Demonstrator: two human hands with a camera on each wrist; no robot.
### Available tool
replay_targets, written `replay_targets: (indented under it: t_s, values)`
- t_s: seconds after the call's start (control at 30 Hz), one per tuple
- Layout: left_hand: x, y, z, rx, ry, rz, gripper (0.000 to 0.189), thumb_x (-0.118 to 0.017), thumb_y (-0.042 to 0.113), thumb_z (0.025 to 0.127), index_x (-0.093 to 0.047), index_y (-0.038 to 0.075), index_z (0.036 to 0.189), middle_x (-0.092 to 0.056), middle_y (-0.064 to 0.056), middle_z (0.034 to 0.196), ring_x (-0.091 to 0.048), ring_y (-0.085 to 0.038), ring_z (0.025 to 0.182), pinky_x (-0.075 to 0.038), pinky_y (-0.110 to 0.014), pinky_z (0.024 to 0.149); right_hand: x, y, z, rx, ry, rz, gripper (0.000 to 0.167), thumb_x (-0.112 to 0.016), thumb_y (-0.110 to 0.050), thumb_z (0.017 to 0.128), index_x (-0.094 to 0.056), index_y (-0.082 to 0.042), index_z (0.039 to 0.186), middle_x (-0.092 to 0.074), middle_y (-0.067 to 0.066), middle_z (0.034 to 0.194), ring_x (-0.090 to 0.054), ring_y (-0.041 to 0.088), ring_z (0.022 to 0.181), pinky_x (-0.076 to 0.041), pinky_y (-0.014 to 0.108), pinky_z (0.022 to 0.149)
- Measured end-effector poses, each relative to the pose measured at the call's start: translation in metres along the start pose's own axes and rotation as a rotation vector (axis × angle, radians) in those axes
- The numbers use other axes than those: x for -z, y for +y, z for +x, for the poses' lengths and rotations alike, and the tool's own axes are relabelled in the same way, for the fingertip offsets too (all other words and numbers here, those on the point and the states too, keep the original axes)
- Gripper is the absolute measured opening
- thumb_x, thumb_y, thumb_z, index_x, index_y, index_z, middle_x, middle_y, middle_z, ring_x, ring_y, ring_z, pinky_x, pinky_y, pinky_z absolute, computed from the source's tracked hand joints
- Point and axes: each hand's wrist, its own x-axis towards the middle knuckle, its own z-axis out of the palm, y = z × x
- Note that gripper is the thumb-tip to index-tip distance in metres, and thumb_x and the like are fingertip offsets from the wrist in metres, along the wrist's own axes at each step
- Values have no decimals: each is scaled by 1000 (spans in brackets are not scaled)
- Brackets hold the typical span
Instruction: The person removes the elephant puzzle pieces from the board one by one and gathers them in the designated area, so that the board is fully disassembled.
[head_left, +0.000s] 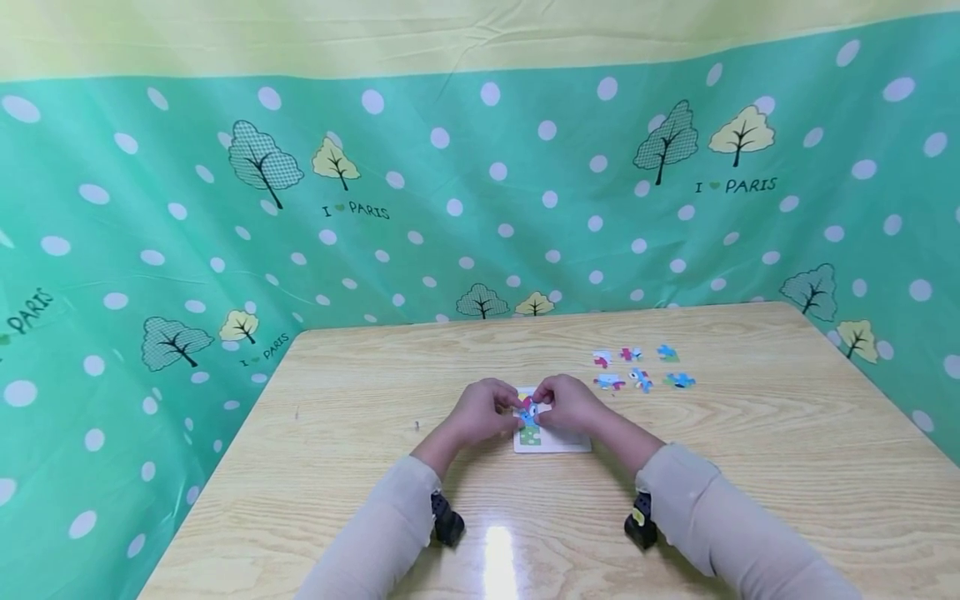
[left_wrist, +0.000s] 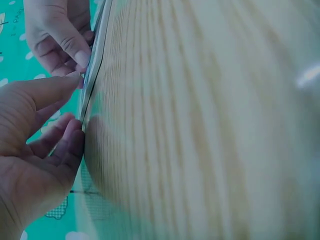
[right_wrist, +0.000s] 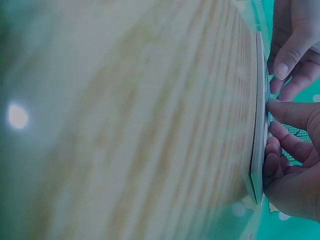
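A small white puzzle board (head_left: 566,443) lies flat on the table under both hands. Joined blue and green pieces (head_left: 529,435) cover its left part. From the left side, my left hand (head_left: 480,410) pinches a blue puzzle piece with thumb and forefinger; its other fingers rest by the board's edge. My right hand (head_left: 570,406) holds the same printed area from the right, thumb and forefinger bent onto a piece with a white-and-blue print. In the right wrist view the right thumb (right_wrist: 285,111) touches the board's top, close to the left hand (right_wrist: 296,45). Fingers partly hide the pieces.
Several loose puzzle pieces (head_left: 641,380) lie in two rows beyond the right hand, toward the back of the wooden table (head_left: 360,433). A green dotted curtain (head_left: 420,192) hangs along the back and left. Dark wrist cameras (head_left: 447,521) sit under the sleeves.
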Motion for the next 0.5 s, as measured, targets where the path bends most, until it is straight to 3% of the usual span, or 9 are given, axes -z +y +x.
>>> replay_targets:
  t_s: [0.2, 0.5]
  values:
    - [0, 2, 4, 26, 19, 96, 23, -90, 16, 83, -80, 7, 101, -68, -5, 110, -59, -20, 94, -53, -35, 86, 1, 0, -1, -13, -15, -2, 25, -83, -1, 83, -71, 0, 105, -60, 5, 94, -55, 20, 89, -51, 38, 87]
    - [0, 2, 4, 19, 14, 125, 11, -89, 16, 84, -81, 8, 86, -67, -9, 122, -62, -27, 117, -53, -39, 97, 3, -1, 0, -30, -34, 3, 25, -82, -2, 85, -71, 0, 107, -61, 6, 95, -55, 20, 91, -51, 39, 88]
